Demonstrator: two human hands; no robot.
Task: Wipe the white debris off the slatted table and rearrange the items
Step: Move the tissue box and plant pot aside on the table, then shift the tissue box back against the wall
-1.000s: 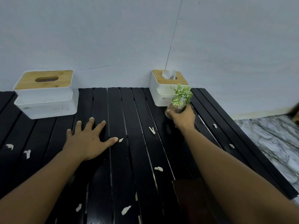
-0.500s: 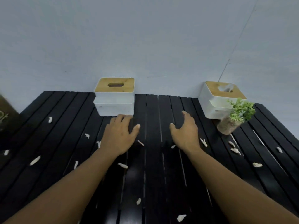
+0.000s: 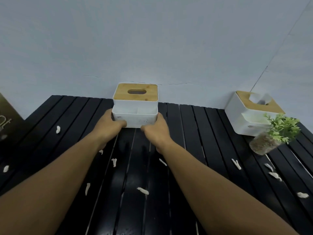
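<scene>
Closest to the person, the glossy black slats of the table (image 3: 211,133) run away toward the wall, and white debris (image 3: 142,190) lies scattered over them in small, ragged, papery scraps: some at 6 o'clock between the forearms, more out at 4 o'clock and 9 o'clock. None of it looks wiped up, so I'd judge the cleaning is yet to come and the items are being cleared off first. Further on, at 12 o'clock, the left hand (image 3: 108,126) and right hand (image 3: 157,128) are clamped on opposite lower corners of a white box (image 3: 135,114), thumbs pressed to its front face, a two-sided grip that suits lifting or sliding something boxy and smooth. It has rounded plastic walls, a front tray and a flat wooden lid with an oval slot. Out at 2 o'clock a clear pot holding a leafy green sprig (image 3: 271,138) stands just in front of a second wooden-lidded tissue box (image 3: 250,116) against the wall.
</scene>
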